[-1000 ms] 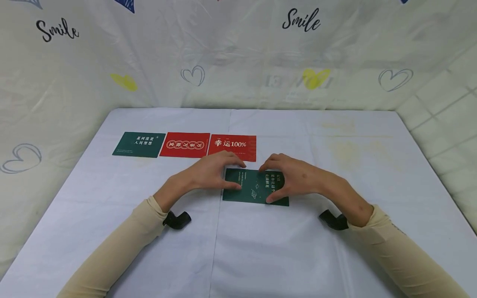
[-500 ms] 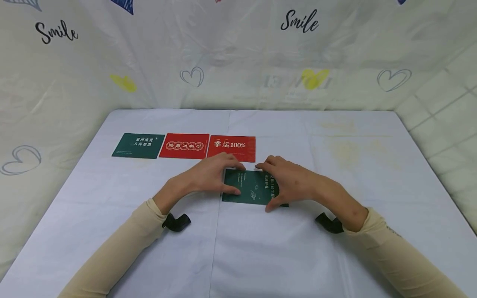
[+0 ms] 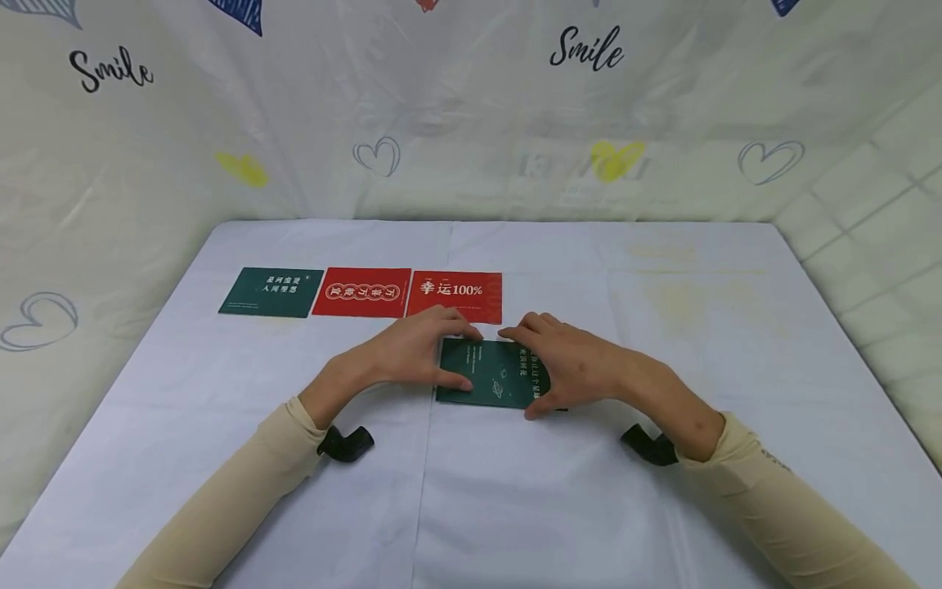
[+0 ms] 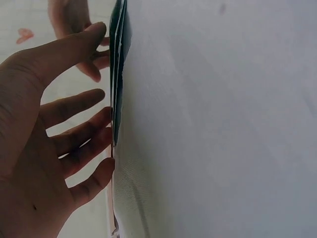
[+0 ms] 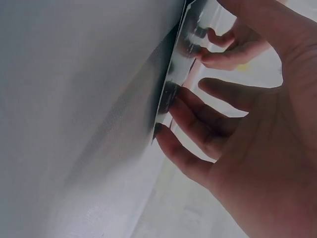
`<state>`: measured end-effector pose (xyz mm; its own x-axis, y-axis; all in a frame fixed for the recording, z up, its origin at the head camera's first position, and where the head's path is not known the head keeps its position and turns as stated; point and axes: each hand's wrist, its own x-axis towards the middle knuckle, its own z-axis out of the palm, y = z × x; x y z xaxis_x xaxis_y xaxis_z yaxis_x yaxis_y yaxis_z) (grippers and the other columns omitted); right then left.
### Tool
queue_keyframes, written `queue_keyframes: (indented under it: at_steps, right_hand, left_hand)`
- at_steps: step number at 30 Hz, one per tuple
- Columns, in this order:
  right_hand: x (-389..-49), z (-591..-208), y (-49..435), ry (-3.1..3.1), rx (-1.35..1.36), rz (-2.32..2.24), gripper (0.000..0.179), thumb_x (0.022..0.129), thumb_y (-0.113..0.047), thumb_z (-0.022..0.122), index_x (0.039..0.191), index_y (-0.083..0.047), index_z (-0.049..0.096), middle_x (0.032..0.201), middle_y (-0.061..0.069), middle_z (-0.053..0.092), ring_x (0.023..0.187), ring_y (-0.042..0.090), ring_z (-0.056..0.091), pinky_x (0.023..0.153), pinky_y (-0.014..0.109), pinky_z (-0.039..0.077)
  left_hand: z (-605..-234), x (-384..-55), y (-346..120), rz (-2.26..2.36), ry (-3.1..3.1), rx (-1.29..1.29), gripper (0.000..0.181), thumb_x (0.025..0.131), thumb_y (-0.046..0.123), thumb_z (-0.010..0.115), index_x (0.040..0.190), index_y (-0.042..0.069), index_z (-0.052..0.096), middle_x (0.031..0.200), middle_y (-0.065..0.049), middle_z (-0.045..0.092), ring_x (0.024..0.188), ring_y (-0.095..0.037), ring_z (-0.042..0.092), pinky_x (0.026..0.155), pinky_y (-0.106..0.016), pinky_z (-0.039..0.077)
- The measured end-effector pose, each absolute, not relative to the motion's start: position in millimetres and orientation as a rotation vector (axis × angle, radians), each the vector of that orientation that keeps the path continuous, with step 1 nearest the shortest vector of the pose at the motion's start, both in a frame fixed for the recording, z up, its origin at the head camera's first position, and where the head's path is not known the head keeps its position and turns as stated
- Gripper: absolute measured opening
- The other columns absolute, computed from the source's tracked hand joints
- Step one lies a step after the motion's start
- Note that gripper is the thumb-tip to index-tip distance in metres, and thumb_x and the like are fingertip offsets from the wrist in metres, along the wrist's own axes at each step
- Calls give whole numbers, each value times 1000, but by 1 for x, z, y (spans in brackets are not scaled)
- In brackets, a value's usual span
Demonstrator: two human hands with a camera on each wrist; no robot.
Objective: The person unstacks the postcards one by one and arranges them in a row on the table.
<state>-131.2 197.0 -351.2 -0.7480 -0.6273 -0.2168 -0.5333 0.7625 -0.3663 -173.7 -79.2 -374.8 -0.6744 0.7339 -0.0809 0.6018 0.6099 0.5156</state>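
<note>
A dark green card (image 3: 482,360) with white lettering and a planet drawing lies on the white table, below the row of other cards. In the left wrist view, several thin layers (image 4: 117,74) show at its edge. My left hand (image 3: 408,348) reaches over its left end, thumb on the face and index fingertip by the far edge. My right hand (image 3: 589,364) spans its right end and hides part of it, thumb at the near edge, fingers toward the far edge. In the right wrist view, right fingertips (image 5: 163,130) touch the card's glossy surface (image 5: 184,44).
Behind the hands lies a row: a green card (image 3: 271,292), a red card (image 3: 362,292) and another red card (image 3: 459,298), partly behind my left hand. A white sheet wall (image 3: 478,106) borders the table's (image 3: 662,507) back. Black pieces (image 3: 346,444) sit at both wrists.
My right hand has shifted slightly left over the card, its thumb sliding from the face to the near edge. My left hand stays in nearly the same place; the view has tilted slightly.
</note>
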Motion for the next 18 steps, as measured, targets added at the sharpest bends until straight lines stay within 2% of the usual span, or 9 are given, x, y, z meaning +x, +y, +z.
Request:
queue_keyframes:
  at_steps: [8,18]
  right_hand:
    - [-134,-349,198,2609,-875,-499,105,71,-49,94,157,-16,42,142,2,51,130,20,49,105,41,56]
    - [-136,-347,203,2613,-861,-573,101,75,-46,92,157,-18,42,144,4,51,130,21,50,107,44,55]
  left_hand:
    - [-372,-173,-80,684,2531,1080,73,76,53,88,140,25,64,135,3,62,127,-14,55,105,-37,57]
    - [-372,-172,-80,728,2530,1066,74,75,53,88,140,26,63,136,4,60,127,-11,54,105,-35,56]
